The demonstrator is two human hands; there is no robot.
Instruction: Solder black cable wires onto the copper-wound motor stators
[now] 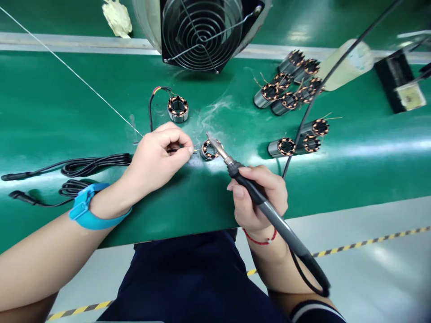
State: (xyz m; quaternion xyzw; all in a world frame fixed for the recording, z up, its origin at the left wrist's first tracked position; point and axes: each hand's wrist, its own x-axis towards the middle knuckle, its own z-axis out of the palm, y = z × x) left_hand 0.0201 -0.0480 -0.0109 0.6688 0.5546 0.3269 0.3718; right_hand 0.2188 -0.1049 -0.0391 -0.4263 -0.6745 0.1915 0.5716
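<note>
My left hand [158, 157] pinches a thin solder wire [97, 92], whose end pokes out beside a small copper-wound motor stator [209, 150]. My right hand [259, 193] grips a black soldering iron [279, 224] like a pen, with its metal tip over that stator. The tip seems to touch the stator's winding, and a wisp of smoke [215, 110] drifts up behind it. A finished stator with red, yellow and black leads [178, 109] stands just above my left hand.
Several stators in metal sleeves [286, 96] stand in groups on the green bench belt [67, 89], right of my hands. A round metal-grilled fan [202, 33] sits at the far edge. Coiled black cables [94, 166] lie at left. A blue wrist strap [90, 206] circles my left wrist.
</note>
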